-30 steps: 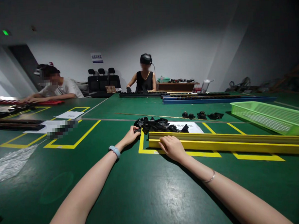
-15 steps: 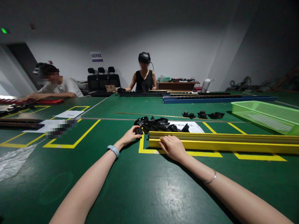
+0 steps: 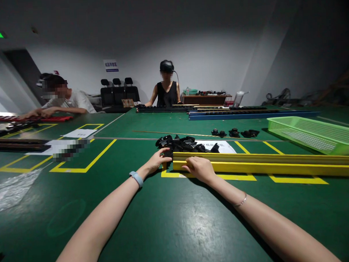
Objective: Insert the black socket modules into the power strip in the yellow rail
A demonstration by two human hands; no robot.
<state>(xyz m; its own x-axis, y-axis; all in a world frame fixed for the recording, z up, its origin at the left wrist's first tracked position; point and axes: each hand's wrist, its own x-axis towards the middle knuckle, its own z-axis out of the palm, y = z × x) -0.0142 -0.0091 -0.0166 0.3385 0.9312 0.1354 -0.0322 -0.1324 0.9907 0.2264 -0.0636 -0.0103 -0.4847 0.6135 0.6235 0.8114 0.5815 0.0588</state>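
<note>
My left hand (image 3: 157, 160) grips a small black plastic part (image 3: 168, 154) right at the left end of a long yellow rail (image 3: 264, 164). This rail lies across the green table to the right. My right hand (image 3: 199, 168) rests on the rail's near edge close to that end, holding it down. Just behind the rail's end lies a pile of several black parts (image 3: 183, 143), partly on a white sheet (image 3: 222, 146).
A green mesh basket (image 3: 312, 134) stands at the right. More black parts (image 3: 234, 133) lie further back, then a blue rail (image 3: 248, 114). One person (image 3: 166, 87) sits across the table, another person (image 3: 63, 100) at the left. Clear plastic wrap (image 3: 13, 190) lies near left.
My left hand picked a black part from the pile and carried it rightward to the yellow rail's left end. My right hand stayed on the rail.
</note>
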